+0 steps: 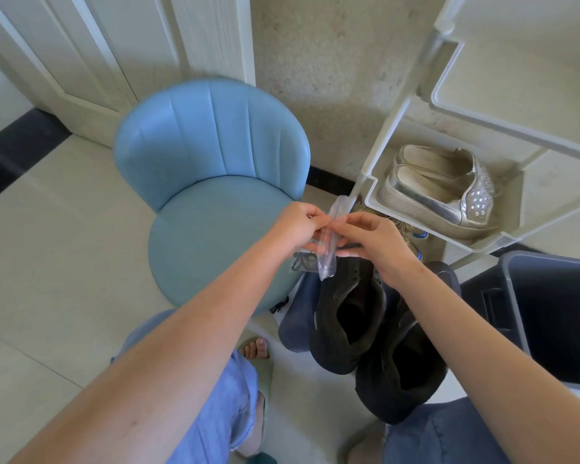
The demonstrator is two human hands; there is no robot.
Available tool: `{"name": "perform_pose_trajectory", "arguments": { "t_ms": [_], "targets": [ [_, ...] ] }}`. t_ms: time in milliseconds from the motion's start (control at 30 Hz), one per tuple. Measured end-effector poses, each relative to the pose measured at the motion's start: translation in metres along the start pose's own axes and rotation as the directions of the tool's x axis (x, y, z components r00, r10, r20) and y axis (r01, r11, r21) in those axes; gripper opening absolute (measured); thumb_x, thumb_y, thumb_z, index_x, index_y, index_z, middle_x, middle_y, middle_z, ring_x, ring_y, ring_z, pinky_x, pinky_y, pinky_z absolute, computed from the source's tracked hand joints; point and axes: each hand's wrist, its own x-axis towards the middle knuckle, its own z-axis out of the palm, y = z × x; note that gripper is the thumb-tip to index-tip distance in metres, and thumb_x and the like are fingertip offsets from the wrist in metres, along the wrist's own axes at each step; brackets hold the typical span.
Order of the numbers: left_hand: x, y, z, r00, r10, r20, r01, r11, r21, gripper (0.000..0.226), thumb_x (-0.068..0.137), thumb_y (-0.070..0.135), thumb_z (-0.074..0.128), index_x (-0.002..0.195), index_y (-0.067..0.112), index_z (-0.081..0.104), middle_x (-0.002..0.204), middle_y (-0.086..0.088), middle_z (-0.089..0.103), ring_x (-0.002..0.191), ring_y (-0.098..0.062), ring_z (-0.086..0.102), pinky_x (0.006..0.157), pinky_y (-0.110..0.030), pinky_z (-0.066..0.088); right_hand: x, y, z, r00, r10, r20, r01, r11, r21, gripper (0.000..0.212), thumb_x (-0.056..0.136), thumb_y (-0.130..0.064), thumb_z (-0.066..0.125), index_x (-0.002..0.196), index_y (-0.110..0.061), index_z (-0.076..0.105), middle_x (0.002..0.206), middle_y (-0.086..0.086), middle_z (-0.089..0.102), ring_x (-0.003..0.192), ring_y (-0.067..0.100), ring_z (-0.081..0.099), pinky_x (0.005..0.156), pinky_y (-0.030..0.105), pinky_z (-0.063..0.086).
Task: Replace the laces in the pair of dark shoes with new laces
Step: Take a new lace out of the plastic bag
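Fingers of the left hand (297,226) and the right hand (372,242) pinch one thin clear plastic packet (327,262) above two dark shoes (349,316), side by side on the floor, eyelet holes showing. One second packet (303,262), holding dark laces, lies on the blue chair (208,229).

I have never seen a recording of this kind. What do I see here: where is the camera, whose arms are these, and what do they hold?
There is no machine. The camera sits on a person's head and looks down, so the two bare arms are that person's own. The left hand and the right hand both pinch a clear plastic packet; its contents I cannot make out. Below it, two dark shoes stand on the floor between the knees. A second packet with dark laces seems to lie on the blue chair. On the right, a white shoe rack holds silver slip-on shoes.
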Motion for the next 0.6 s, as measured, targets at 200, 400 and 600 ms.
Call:
{"name": "perform_pose_trajectory", "arguments": {
  "t_ms": [200, 400, 600],
  "targets": [
    [-0.008, 0.014, 0.020, 0.996, 0.064, -0.054, -0.059, 0.993, 0.104, 0.017, 0.097, 0.015, 0.051, 0.094, 0.003, 0.062, 0.092, -0.012, 0.066, 0.087, -0.028, 0.068, 0.072, -0.034, 0.058, -0.009, -0.006, -0.018, 0.998, 0.052, -0.029, -0.049, 0.994, 0.098, 0.014, 0.078, -0.015, 0.075, 0.086, -0.005, 0.070, 0.080, 0.010, 0.074, 0.075, 0.020, 0.071, 0.064, 0.028, 0.059],
    [-0.017, 0.033, 0.046, 0.998, 0.063, -0.024, -0.059, 0.987, 0.149, 0.023, 0.097, 0.018, 0.051, 0.097, 0.000, 0.064, 0.098, -0.017, 0.068, 0.090, -0.029, 0.067, 0.085, -0.038, 0.055, -0.022, -0.008, -0.044, 0.986, 0.152, 0.075, -0.162, 0.973, 0.163, 0.037, 0.068, -0.035, 0.072, 0.095, -0.009, 0.071, 0.087, 0.007, 0.073, 0.079, 0.018, 0.069, 0.066, 0.027, 0.057],
    [-0.015, 0.056, 0.057, 0.997, -0.063, -0.053, 0.059, 0.995, -0.077, 0.026, 0.102, 0.016, 0.040, 0.085, 0.003, 0.056, 0.074, -0.008, 0.056, 0.058, -0.015, 0.054, 0.055, -0.023, 0.050, -0.048, -0.017, -0.090, 0.984, 0.166, 0.067, -0.179, 0.932, 0.315, 0.016, 0.070, -0.024, 0.072, 0.075, -0.009, 0.072, 0.066, 0.002, 0.066, 0.060, 0.012, 0.066, 0.064, 0.028, 0.058]
  ]
}}
